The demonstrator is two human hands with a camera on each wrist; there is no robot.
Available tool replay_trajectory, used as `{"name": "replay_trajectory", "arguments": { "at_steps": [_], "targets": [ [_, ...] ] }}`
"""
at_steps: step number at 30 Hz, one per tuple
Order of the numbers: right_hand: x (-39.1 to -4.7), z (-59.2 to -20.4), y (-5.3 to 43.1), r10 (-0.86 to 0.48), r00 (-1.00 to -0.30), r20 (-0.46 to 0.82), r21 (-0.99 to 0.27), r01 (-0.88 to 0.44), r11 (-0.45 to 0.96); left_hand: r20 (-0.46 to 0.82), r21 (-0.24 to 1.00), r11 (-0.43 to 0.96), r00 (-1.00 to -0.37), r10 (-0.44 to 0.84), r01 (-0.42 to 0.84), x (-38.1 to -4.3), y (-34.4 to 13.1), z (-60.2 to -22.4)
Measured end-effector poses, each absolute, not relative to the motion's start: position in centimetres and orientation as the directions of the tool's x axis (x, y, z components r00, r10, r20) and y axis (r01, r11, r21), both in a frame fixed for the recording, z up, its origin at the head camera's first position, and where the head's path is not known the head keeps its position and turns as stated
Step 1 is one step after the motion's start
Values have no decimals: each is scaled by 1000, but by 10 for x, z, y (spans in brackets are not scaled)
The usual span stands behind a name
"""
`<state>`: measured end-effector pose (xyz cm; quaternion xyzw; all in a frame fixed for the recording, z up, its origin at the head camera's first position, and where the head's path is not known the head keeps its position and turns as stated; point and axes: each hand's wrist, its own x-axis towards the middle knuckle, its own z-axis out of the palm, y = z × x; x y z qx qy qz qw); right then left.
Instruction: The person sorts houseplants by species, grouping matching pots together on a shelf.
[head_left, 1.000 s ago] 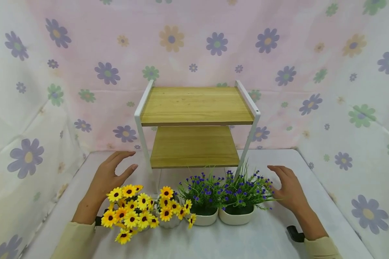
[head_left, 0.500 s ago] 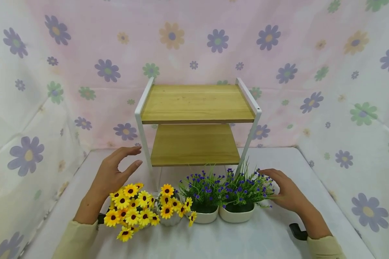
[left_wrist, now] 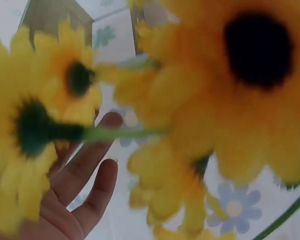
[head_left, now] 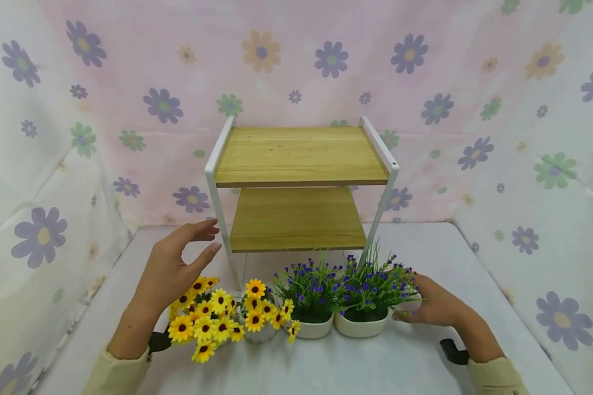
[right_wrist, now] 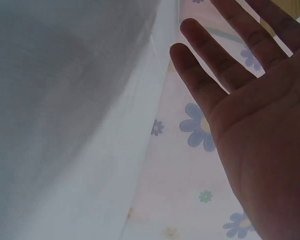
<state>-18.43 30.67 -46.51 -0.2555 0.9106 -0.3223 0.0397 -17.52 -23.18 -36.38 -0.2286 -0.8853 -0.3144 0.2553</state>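
Observation:
My right hand (head_left: 437, 303) is at the right side of the rightmost potted plant with purple flowers (head_left: 375, 285), thumb low beside its white pot (head_left: 361, 327). Its other fingertips are hidden behind the foliage; in the right wrist view those fingers (right_wrist: 200, 80) look extended and spread. A second purple-flowered plant (head_left: 310, 291) in a white pot stands just left. My left hand (head_left: 170, 269), thumb and fingers apart, hovers beside the left leg of a two-tier shelf (head_left: 301, 159), holding nothing. Yellow artificial sunflowers (head_left: 212, 318) lie below it and fill much of the left wrist view.
A second, smaller bunch of sunflowers (head_left: 264, 310) in a greyish pot (head_left: 260, 333) stands between the left bunch and the purple plants. The shelf has wooden boards and white side frames. Flower-printed cloth (head_left: 296, 66) walls the white table (head_left: 326, 367) at back and sides.
My right hand has moved left and down to the rightmost plant, its fingers going behind the foliage. My left hand has shifted slightly right, closer to the shelf leg.

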Motion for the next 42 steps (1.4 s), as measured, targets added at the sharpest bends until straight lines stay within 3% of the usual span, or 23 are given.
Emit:
{"name": "replay_trajectory", "arguments": {
  "at_steps": [8, 16, 31, 42],
  "targets": [
    [-179, -471, 292, -547, -827, 132, -614, -501, 609, 568, 489, 688, -794, 216, 536, -174, -226, -370],
    [-173, -475, 282, -536, -831, 151, -582, -513, 631, 567, 501, 680, -797, 208, 534, -174, -223, -372],
    [-166, -473, 281, -503, -850, 156, -543, -499, 676, 614, 487, 676, -767, 186, 553, -178, -217, -376],
    [-166, -458, 289, -498, -835, 232, -497, -542, 678, 634, 495, 684, -762, 137, 535, -179, -213, -378]
  ]
}}
